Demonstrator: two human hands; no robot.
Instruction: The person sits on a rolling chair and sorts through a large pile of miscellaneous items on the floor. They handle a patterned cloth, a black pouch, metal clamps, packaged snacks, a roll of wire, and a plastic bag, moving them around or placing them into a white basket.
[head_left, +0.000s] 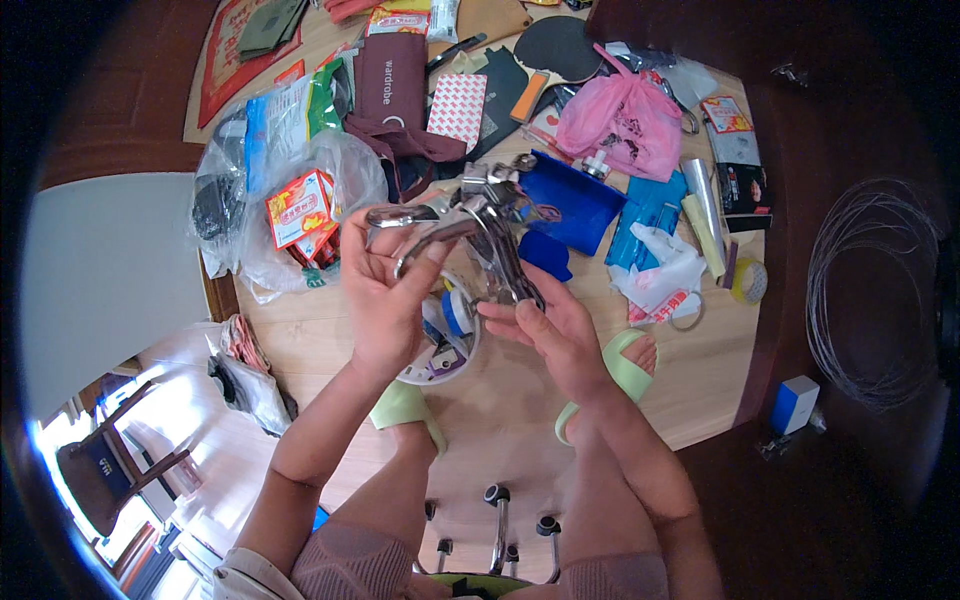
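Note:
A shiny chrome metal fitting (491, 217) with several curved arms is held up between both hands. My left hand (390, 292) grips its curved arms on the left, with the thumb along the lower one. My right hand (559, 341) has its fingers around the lower end of the long right-hand arms. Below the fitting, a round white container (469, 356) on the floor between the feet holds a blue-and-white roll (456, 311) and other small things. My forearms and the fitting hide part of it.
A blue dustpan-like tray (574, 202), a pink plastic bag (622, 124) and a table tennis bat (559, 49) lie ahead. Clear bags with packets (300, 210) are at left. Yellow tape (748, 281) and coiled wire (862, 300) lie at right. Green slippers (630, 367) flank the container.

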